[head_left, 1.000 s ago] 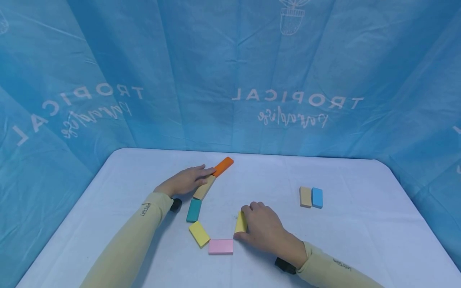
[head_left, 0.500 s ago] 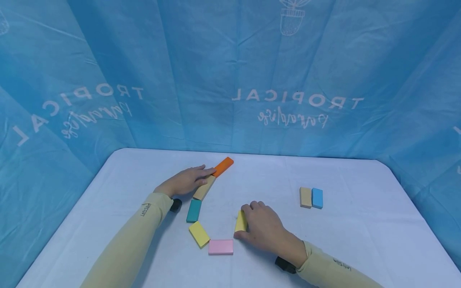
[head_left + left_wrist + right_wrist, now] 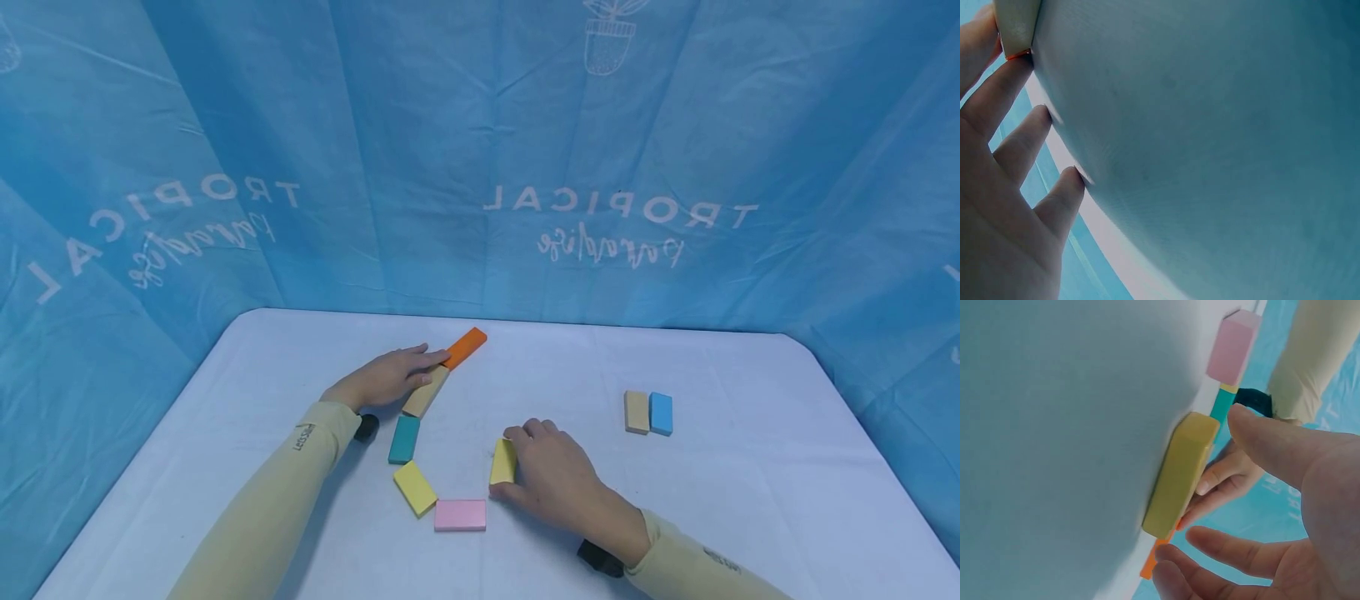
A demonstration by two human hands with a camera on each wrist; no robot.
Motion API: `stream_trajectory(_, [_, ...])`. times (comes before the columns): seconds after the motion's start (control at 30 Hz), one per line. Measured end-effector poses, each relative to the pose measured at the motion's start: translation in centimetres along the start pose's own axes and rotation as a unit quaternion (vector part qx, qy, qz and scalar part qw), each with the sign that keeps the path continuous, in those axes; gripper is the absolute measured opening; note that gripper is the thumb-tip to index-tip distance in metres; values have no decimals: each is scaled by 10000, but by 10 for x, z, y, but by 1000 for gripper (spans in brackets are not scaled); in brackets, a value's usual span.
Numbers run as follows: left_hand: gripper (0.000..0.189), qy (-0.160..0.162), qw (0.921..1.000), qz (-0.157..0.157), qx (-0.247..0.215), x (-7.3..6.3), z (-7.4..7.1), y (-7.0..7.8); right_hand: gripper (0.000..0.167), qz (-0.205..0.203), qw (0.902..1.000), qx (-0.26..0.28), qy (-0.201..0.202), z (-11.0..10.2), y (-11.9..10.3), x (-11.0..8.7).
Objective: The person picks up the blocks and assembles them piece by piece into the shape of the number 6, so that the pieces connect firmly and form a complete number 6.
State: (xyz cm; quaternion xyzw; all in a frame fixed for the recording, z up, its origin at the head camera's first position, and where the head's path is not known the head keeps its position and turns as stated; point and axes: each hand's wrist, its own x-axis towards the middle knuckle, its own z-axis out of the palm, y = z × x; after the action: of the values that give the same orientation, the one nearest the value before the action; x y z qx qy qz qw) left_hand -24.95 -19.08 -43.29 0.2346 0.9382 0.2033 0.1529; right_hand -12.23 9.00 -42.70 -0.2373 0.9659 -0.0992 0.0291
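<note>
In the head view, the left hand rests with extended fingers over the far end of a natural wooden block, beside an orange block. Its fingertips reach the tablecloth in the left wrist view. The right hand is spread around a yellow block lying on the table. Thumb and fingers stand at opposite ends of this block; in the right wrist view a gap shows between the thumb and the yellow block. A pink block lies just left of the thumb.
A teal block and another yellow block continue the curved row between the wooden and pink ones. Off to the right, a wooden block and a blue block lie side by side. A blue curtain hangs behind the white tablecloth.
The right hand has shifted slightly right, while the yellow block beside it stays about where it was. The left hand and the other blocks look unmoved.
</note>
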Motion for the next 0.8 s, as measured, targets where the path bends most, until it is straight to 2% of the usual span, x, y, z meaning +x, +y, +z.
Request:
stream_trajectory(0.23, [53, -15, 10000, -49, -19, 0, 0, 1, 69, 130, 9995, 284, 18, -9, -6, -7])
stream_trajectory(0.37, [53, -33, 9999, -95, -37, 1, 0, 0, 65, -34, 9988, 492, -50, -11, -12, -10])
stream_trajectory(0.53, [53, -32, 10000, -74, -53, 1, 0, 1, 59, -657, 9958, 627, -96, -11, -18, -13])
stream_trajectory(0.8, [53, -23, 10000, -23, -56, -1, -2, 1, 48, -1705, 9834, 491, -379, -3, -24, -10])
